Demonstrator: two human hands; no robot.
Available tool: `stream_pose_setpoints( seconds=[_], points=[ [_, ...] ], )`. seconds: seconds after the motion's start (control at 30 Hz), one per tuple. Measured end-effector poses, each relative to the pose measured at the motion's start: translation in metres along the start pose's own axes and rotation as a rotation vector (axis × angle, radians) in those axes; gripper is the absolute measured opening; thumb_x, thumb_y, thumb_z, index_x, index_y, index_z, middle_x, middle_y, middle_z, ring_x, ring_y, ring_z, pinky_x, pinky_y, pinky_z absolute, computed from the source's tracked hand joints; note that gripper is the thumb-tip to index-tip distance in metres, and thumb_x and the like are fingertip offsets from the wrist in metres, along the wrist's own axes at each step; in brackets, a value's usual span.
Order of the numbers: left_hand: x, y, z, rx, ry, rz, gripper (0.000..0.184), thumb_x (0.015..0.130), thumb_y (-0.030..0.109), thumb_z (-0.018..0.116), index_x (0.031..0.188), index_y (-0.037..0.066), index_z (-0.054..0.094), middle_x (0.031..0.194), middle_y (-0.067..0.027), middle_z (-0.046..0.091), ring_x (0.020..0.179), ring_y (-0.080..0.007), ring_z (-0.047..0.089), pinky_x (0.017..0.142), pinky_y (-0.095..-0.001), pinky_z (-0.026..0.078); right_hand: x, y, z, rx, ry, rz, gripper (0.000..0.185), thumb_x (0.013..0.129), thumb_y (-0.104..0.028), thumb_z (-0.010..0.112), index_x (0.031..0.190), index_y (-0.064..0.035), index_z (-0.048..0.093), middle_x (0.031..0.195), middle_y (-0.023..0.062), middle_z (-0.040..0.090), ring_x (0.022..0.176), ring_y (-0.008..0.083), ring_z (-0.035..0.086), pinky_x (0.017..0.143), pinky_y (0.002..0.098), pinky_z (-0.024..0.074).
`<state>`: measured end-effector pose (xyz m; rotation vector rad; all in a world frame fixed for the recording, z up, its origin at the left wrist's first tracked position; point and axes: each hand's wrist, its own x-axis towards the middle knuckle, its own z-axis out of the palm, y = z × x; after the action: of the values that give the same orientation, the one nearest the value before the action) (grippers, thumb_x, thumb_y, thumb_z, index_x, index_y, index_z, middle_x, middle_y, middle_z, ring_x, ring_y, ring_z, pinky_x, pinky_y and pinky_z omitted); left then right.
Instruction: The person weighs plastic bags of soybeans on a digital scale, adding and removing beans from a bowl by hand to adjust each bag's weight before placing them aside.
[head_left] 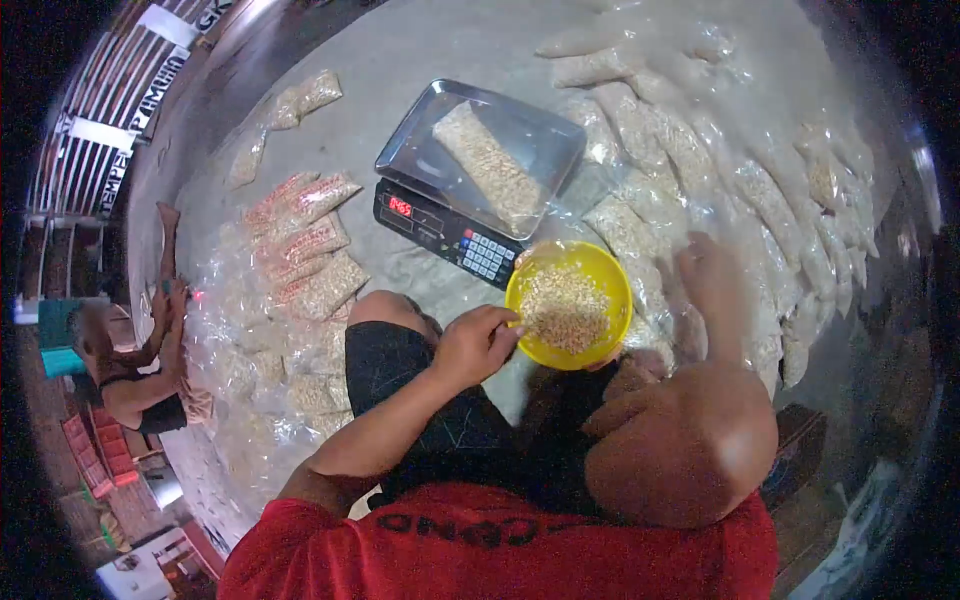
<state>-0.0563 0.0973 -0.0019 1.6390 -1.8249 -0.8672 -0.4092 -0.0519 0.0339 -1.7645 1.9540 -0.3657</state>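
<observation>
My left hand pinches the near-left rim of a yellow bowl, which holds pale grains or chopped pieces with a browner patch at the near side. Smeared by motion, my right hand is over the clear plastic bags at the right; its fingers cannot be made out. Just beyond the bowl stands a digital scale with a red lit display. A filled clear bag lies slantwise on the scale's metal tray.
Many filled bags spread over the floor at the right. Bags with red print are piled at the left, with two more bags farther off. Another person sits at the far left. My bent knee is beside the left pile.
</observation>
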Motion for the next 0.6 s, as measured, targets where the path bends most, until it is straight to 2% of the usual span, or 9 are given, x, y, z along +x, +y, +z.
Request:
stream_pose_setpoints(
  seconds=[0.07,0.13,0.2,0.23,0.3,0.33,0.4,0.57,0.6],
  points=[
    [0.019,0.012,0.000,0.047,0.071,0.099,0.029,0.094,0.027,0.073,0.111,0.004,0.070,0.093,-0.0169,0.068,0.084,-0.0363,0.068,0.076,-0.0439,0.054,-0.009,0.020,0.039,0.335,-0.109,0.016,0.039,0.092,-0.023,0.074,0.126,-0.0051,0.069,0.111,0.0205,0.074,0.102,0.0316,0.073,0.089,0.0422,0.0567],
    [0.052,0.034,-0.001,0.093,0.174,0.221,0.031,0.091,0.026,0.075,0.110,0.002,0.070,0.092,-0.0175,0.067,0.087,-0.0383,0.067,0.080,-0.0472,0.053,-0.026,0.003,0.061,0.480,-0.371,-0.189,0.038,0.092,-0.019,0.073,0.126,-0.0041,0.068,0.114,0.0199,0.074,0.107,0.0297,0.071,0.094,0.0421,0.0552],
    [0.085,0.057,-0.002,0.321,0.283,0.313,0.029,0.092,0.026,0.073,0.110,0.002,0.069,0.098,-0.0182,0.066,0.089,-0.0398,0.066,0.078,-0.0487,0.055,-0.042,-0.017,0.075,0.655,-0.386,-0.599,0.032,0.098,-0.015,0.069,0.127,-0.0026,0.068,0.113,0.0166,0.072,0.100,0.0260,0.069,0.093,0.0385,0.0535],
    [0.098,0.054,0.001,0.313,0.281,0.324,0.029,0.092,0.026,0.073,0.110,0.002,0.069,0.098,-0.0182,0.066,0.089,-0.0398,0.066,0.078,-0.0487,0.055,-0.045,-0.025,0.086,0.649,-0.375,-0.594,0.032,0.098,-0.015,0.069,0.127,-0.0026,0.068,0.113,0.0166,0.072,0.100,0.0260,0.069,0.093,0.0385,0.0535],
    [0.116,0.039,0.011,0.614,0.082,0.262,0.026,0.094,0.023,0.068,0.110,0.001,0.069,0.093,-0.0190,0.066,0.085,-0.0412,0.065,0.077,-0.0500,0.054,-0.045,-0.038,0.111,0.409,-0.043,-0.652,0.033,0.099,-0.017,0.067,0.128,-0.0018,0.066,0.116,0.0146,0.071,0.106,0.0244,0.067,0.097,0.0369,0.0519],
    [0.119,0.032,0.014,0.617,0.088,0.275,0.026,0.094,0.023,0.068,0.110,0.001,0.069,0.093,-0.0190,0.066,0.085,-0.0412,0.065,0.077,-0.0500,0.054,-0.043,-0.045,0.119,0.408,-0.029,-0.655,0.033,0.099,-0.017,0.067,0.128,-0.0018,0.066,0.116,0.0146,0.071,0.106,0.0244,0.067,0.097,0.0369,0.0519],
    [0.119,0.019,0.015,0.455,0.044,0.234,0.023,0.095,0.017,0.064,0.111,0.001,0.070,0.092,-0.0203,0.067,0.086,-0.0426,0.066,0.079,-0.0504,0.054,-0.041,-0.057,0.135,0.748,-0.162,-0.315,0.042,0.099,-0.031,0.063,0.130,-0.0033,0.066,0.125,0.0208,0.070,0.115,0.0340,0.068,0.103,0.0420,0.0500],
    [0.106,0.018,0.014,0.204,0.152,0.172,0.022,0.098,0.014,0.062,0.113,0.000,0.069,0.097,-0.0212,0.070,0.091,-0.0415,0.069,0.083,-0.0483,0.055,-0.024,-0.099,0.159,1.076,-0.037,-0.156,0.033,0.097,-0.020,0.071,0.118,-0.0043,0.050,0.103,0.0194,0.069,0.089,0.0258,0.072,0.071,0.0395,0.0576],
    [0.105,0.018,0.013,0.145,0.181,0.108,0.022,0.099,0.014,0.061,0.114,0.000,0.069,0.100,-0.0213,0.071,0.093,-0.0410,0.070,0.084,-0.0475,0.056,-0.018,-0.103,0.154,1.075,-0.027,-0.156,0.033,0.097,-0.020,0.071,0.118,-0.0043,0.050,0.103,0.0194,0.069,0.089,0.0258,0.072,0.071,0.0395,0.0576]
  ],
)
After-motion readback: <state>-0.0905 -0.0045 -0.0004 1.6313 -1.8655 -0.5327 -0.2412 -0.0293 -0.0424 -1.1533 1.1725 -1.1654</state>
